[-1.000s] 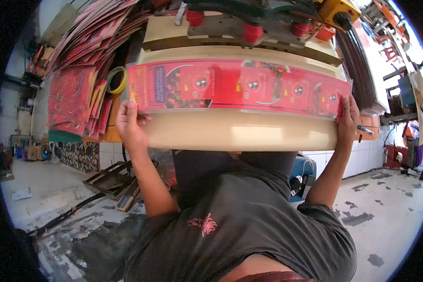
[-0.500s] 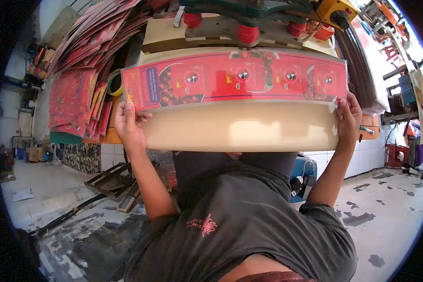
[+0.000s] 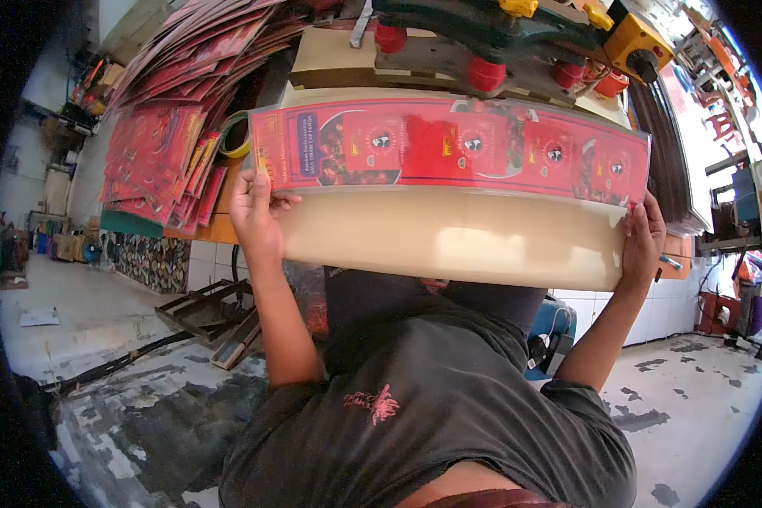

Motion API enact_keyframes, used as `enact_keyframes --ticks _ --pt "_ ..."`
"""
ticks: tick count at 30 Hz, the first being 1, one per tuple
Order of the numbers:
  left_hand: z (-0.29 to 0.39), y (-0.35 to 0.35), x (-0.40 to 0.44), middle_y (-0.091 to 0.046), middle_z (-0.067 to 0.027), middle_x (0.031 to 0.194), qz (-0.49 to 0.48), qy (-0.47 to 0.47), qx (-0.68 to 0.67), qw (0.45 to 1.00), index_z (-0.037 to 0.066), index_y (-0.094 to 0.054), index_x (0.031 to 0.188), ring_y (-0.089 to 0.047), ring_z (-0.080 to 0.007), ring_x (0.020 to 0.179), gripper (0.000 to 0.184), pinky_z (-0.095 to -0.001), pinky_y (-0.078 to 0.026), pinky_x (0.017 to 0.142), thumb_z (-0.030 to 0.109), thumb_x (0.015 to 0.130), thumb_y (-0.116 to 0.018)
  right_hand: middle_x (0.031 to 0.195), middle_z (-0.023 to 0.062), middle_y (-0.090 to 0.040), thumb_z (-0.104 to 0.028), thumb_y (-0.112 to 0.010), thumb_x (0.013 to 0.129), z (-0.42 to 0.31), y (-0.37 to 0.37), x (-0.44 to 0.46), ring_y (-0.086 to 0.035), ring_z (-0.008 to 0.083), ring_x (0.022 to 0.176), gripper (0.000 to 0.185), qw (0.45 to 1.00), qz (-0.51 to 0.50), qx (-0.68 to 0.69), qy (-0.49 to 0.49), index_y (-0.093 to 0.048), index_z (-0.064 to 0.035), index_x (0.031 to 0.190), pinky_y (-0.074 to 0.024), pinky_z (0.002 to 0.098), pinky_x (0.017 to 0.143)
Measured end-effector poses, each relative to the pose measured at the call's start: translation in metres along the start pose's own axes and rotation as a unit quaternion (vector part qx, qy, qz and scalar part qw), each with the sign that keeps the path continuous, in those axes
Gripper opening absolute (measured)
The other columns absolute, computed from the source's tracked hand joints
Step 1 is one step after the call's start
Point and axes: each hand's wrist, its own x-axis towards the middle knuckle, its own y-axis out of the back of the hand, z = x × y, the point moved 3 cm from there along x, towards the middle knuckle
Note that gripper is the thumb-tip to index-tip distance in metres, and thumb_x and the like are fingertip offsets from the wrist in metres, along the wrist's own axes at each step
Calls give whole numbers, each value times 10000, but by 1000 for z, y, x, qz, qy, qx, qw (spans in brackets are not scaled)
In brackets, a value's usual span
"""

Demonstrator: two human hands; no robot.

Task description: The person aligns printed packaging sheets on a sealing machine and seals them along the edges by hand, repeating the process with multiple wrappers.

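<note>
A long red printed strip (image 3: pixel 432 140) with a clear plastic border lies crosswise above a cream surface (image 3: pixel 381 229). My left hand (image 3: pixel 259 222) pinches the strip's lower left corner between thumb and fingers. At the lower right corner, my right hand (image 3: pixel 643 240) grips the strip the same way. Just beyond the strip stands a dark green machine (image 3: pixel 483 34) with red cylindrical parts (image 3: pixel 487 74).
Many red printed sheets (image 3: pixel 157 157) are piled at the left, beside a yellow-green tape roll (image 3: pixel 235 135). A yellow control box (image 3: pixel 637 42) with a black knob is at the upper right, near a dark stack of sheets (image 3: pixel 681 161).
The camera view has shifted, so the machine and table appear farther right. Both hands keep hold of the strip, which moved slightly away from me and then stayed near the machine.
</note>
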Motion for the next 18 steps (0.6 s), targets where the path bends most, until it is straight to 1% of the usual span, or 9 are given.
enact_keyframes --ticks 3,4,6,7,9,10,14,16,18 --pt "0 0 1 -701 -56 890 -2 0 -3 1000 62 -533 1045 -685 -148 658 180 -229 -467 584 237 1056 -575 872 -37 -593 -180 -655 1009 4 11 4 -452 25 708 295 999 -42 -15 4 -624 13 1231 -354 171 638" --pt "0 -1 1 -701 -56 887 -4 0 -5 1000 62 -532 1042 -685 -146 659 179 -229 -467 585 236 1055 -576 872 -37 -593 -180 -655 1009 7 15 7 -452 25 708 295 999 -43 -14 3 -624 13 1231 -354 171 638" --pt "0 -1 0 -701 -56 883 -4 0 -6 1000 62 -532 1040 -685 -145 659 180 -228 -466 585 235 1055 -576 820 -33 -560 -184 -638 1023 12 21 11 -446 35 695 145 998 -59 10 -8 -631 -41 1045 -346 179 629" --pt "-1 -1 0 -700 -56 879 -6 -1 -7 1000 62 -532 1038 -685 -143 659 180 -227 -464 585 235 1055 -576 820 -33 -560 -184 -638 1023 12 20 11 -446 35 695 145 998 -60 10 -9 -631 -41 1045 -346 179 629" --pt "1 -5 0 -677 -36 854 2 1 -6 1000 71 -541 1032 -671 -132 640 160 -222 -460 564 225 1053 -578 770 -33 -520 -189 -620 1037 11 18 12 -433 38 671 163 999 -53 4 -13 -576 -91 915 -337 188 606" --pt "2 -6 0 -654 -15 829 8 1 -6 1000 80 -550 1026 -657 -121 622 140 -217 -456 543 214 1050 -579 770 -33 -520 -189 -620 1037 12 19 12 -433 38 671 163 998 -53 4 -14 -576 -91 915 -337 188 606" --pt "2 -6 0 -654 -14 831 2 0 -11 1000 80 -549 1017 -652 -116 624 149 -218 -453 550 222 1050 -581 753 -42 -514 -201 -608 1045 14 22 12 -430 33 653 168 999 -48 7 -14 -576 -98 916 -328 184 590" --pt "1 -3 1 -695 -48 842 -21 -8 -2 1000 64 -543 1030 -677 -133 651 211 -223 -452 588 270 1052 -584 752 -44 -517 -201 -603 1049 12 18 11 -435 30 651 166 999 -51 -1 -8 -579 -98 921 -329 180 589" --pt "1 -4 1 -674 -33 834 -19 -7 -3 1000 72 -548 1019 -660 -123 638 186 -222 -444 573 251 1050 -586 758 -44 -526 -198 -597 1051 9 13 9 -453 24 663 160 1000 -1 15 -17 -581 -99 926 -335 172 586"
